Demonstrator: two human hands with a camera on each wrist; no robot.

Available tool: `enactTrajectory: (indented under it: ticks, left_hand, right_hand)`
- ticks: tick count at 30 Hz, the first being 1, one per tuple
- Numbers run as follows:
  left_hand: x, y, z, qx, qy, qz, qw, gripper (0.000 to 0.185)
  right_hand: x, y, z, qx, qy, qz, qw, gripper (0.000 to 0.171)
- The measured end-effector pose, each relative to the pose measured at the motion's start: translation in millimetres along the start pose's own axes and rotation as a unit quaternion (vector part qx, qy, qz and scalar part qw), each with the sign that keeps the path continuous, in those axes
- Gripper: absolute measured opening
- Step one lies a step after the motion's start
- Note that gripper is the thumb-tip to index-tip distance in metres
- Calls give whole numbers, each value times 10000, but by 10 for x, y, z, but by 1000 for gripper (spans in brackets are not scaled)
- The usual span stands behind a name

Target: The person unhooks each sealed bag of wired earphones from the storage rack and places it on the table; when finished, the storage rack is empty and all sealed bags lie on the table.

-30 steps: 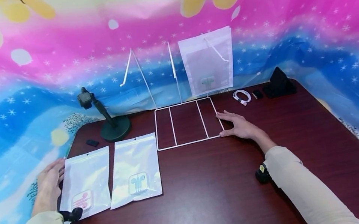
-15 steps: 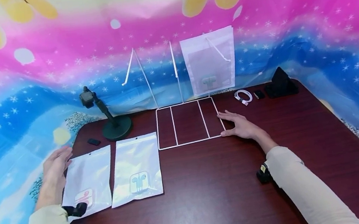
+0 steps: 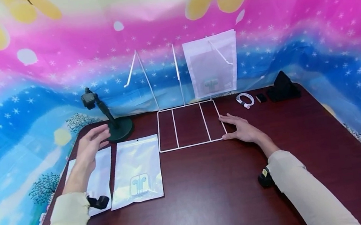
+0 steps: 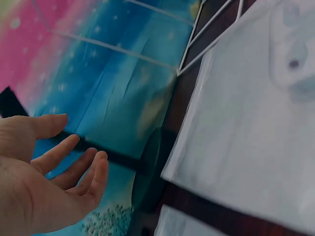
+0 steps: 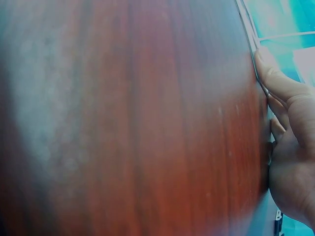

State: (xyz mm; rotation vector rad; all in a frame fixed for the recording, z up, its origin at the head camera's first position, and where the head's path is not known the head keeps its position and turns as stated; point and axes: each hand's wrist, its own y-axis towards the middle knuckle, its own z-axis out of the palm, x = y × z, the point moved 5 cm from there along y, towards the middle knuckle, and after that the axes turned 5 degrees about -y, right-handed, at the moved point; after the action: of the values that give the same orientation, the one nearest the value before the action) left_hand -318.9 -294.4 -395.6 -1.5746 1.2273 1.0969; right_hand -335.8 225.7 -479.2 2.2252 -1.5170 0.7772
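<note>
My left hand [image 3: 90, 145] is raised over the left white zip pouch [image 3: 101, 176], fingers relaxed and apart, holding nothing. It overlaps the edge of a dark stand's base in the head view. To its right a second white zip pouch [image 3: 138, 154] lies flat, with pictured earphones showing through its lower part. My right hand [image 3: 243, 130] rests at the right end of a white wire display rack [image 3: 191, 145], thumb and fingers spread against its base wire. From the rack's right-hand hook hangs another pouch [image 3: 212, 66]; the left and middle hooks carry nothing.
Behind the left pouch stands a dark round-based stand [image 3: 119, 130]. At the back right lie a coiled white cable [image 3: 245, 100], a small black piece [image 3: 261, 97] and a black folding holder [image 3: 282, 87]. A printed cloth [image 3: 154, 21] surrounds the table.
My left hand has left the outer edge of the left pouch, rising and moving right and away from me across it. The right hand stays at the rack.
</note>
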Motion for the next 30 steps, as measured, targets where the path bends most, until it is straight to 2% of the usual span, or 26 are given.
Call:
enactTrajectory:
  ticks: [4, 10, 14, 18, 23, 30]
  left_hand:
    - [-91, 6, 263, 347, 100, 185, 9992, 60]
    - [-203, 25, 605, 821, 197, 206, 9962, 59]
    - [-216, 60, 800, 1040, 398, 253, 9935, 53]
    - [-174, 106, 1005, 1311, 486, 309, 9897, 49]
    - [-73, 118, 1225, 1637, 601, 216, 9844, 50]
    - [87, 144, 1434, 1799, 769, 255, 9803, 50]
  right_hand:
    - [-2, -14, 8, -16, 23, 33, 10000, 81]
    - [3, -4, -2, -43, 20, 11, 10000, 82]
    - [10, -13, 1, -22, 57, 33, 10000, 81]
    - [8, -12, 5, -36, 106, 65, 9999, 81]
    - [-3, 2, 23, -15, 104, 45, 9999, 82]
    - [2, 7, -8, -44, 112, 9, 9999, 82]
